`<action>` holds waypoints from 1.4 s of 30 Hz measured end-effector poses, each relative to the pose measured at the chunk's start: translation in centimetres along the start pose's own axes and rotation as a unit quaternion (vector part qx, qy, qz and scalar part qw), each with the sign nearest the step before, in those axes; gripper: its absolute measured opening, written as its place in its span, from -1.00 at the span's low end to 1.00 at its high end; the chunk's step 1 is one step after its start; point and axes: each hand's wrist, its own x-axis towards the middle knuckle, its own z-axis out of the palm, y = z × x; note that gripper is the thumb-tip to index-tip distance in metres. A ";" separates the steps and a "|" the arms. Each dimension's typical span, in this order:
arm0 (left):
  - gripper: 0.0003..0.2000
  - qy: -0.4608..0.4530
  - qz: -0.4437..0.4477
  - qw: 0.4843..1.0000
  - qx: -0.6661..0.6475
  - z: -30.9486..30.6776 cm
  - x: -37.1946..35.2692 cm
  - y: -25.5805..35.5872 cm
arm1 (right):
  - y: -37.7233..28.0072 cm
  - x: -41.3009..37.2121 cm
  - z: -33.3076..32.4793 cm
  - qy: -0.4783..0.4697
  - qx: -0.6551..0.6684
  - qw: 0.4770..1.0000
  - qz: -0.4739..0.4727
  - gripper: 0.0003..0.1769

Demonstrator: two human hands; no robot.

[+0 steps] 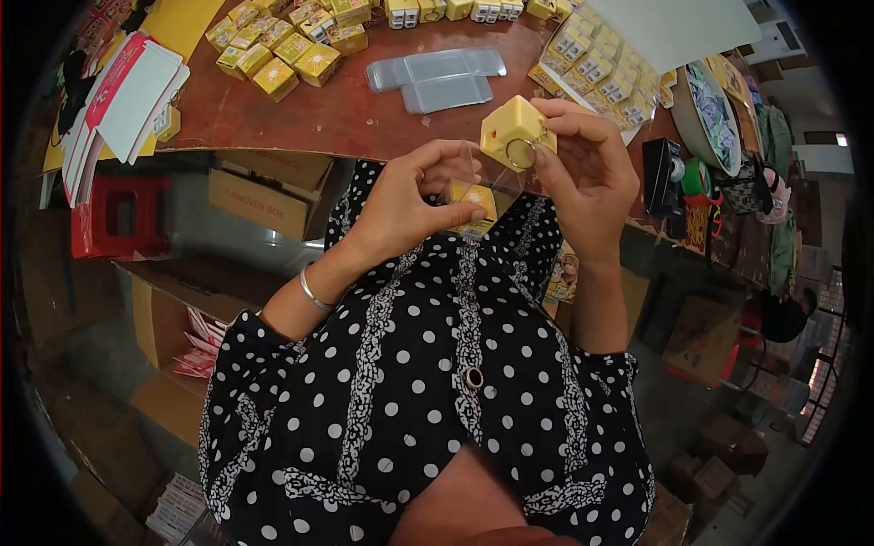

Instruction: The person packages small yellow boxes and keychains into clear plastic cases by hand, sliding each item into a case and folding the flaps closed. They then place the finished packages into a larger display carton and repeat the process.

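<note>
My right hand (592, 168) pinches a small yellow cube-like keychain (506, 126) with a round metal ring on its near side. It is held at the table's front edge, just above a clear plastic box (472, 169). My left hand (396, 205) grips that clear box near my lap, fingers and thumb around its sides. A yellow printed piece (481, 202) shows in the lower part of the box, partly behind my thumb. Flat clear plastic boxes (437, 75) lie on the table beyond my hands.
Yellow printed cubes (291, 59) are clustered at the back left of the red-brown table (218, 114). A tray of yellow pieces (601, 64) stands at back right, near a tape dispenser (663, 173) and a basin (706, 114). Cardboard boxes (259, 200) and a red stool (118, 217) are below.
</note>
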 end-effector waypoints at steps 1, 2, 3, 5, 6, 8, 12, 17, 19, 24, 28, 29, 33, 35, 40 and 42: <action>-0.35 -0.002 0.011 1.000 0.011 0.0 0.0 -0.2 | 0.0 0.0 0.0 -0.004 -0.010 1.000 -0.004 -0.69; -0.35 -0.001 0.011 1.000 0.011 0.0 0.0 -0.2 | 0.0 0.0 0.0 -0.009 -0.021 1.000 -0.008 -0.69; -0.34 -0.010 0.004 1.000 0.013 0.0 -0.1 -0.1 | -0.2 0.1 0.0 -0.009 -0.021 1.000 -0.007 -0.69; -0.33 -0.017 -0.005 1.000 0.014 -0.1 -0.1 -0.1 | -0.6 0.3 0.3 0.018 -0.106 0.993 -0.046 -0.69; -0.34 0.000 -0.008 1.000 -0.006 0.0 -0.1 -0.2 | -0.6 0.2 0.3 0.017 -0.105 0.993 -0.045 -0.69; -0.35 0.018 -0.013 0.999 -0.027 -0.1 -0.2 -0.3 | -0.6 -0.1 0.0 0.007 -0.155 0.985 -0.077 -0.69; -0.35 0.032 -0.009 0.999 -0.022 0.1 -0.3 -0.6 | -0.3 -0.2 -0.6 -0.015 -0.201 0.974 -0.100 -0.70; -0.34 0.038 0.020 0.999 0.015 0.6 -0.7 0.0 | 0.4 -0.4 0.0 -0.033 -0.193 0.975 -0.103 -0.72; -0.34 0.031 0.022 0.999 0.008 0.5 -0.7 -0.4 | 0.6 -0.5 0.0 -0.023 -0.154 0.986 -0.055 -0.73; -0.35 0.032 -0.001 0.999 -0.025 0.5 -0.8 -0.1 | 1.4 -1.5 -0.1 -0.060 -0.043 0.993 0.087 -0.82; -0.35 0.045 0.013 0.999 -0.021 0.7 -0.8 0.0 | 1.8 -1.5 -0.2 -0.079 -0.121 0.990 -0.003 -0.83; -0.35 0.045 0.012 0.999 -0.022 0.6 -0.8 -0.1 | 1.5 -1.3 -0.3 -0.070 -0.182 0.980 -0.039 -0.83; -0.34 0.059 0.025 0.997 0.041 0.4 -1.1 -0.3 | 0.5 -1.6 -0.5 -0.023 -0.228 0.971 -0.069 -0.80; -0.34 0.061 0.030 0.996 0.054 0.4 -1.1 -0.4 | -0.4 -2.0 -0.2 -0.047 -0.215 0.974 -0.045 -0.78; -0.33 0.045 -0.003 0.998 0.051 0.7 -1.3 0.3 | -0.1 -2.3 0.1 -0.062 -0.209 0.975 -0.027 -0.83; -0.33 0.047 0.017 0.997 0.061 0.6 -1.3 -0.3 | 0.0 -2.1 0.0 -0.051 -0.196 0.979 -0.004 -0.85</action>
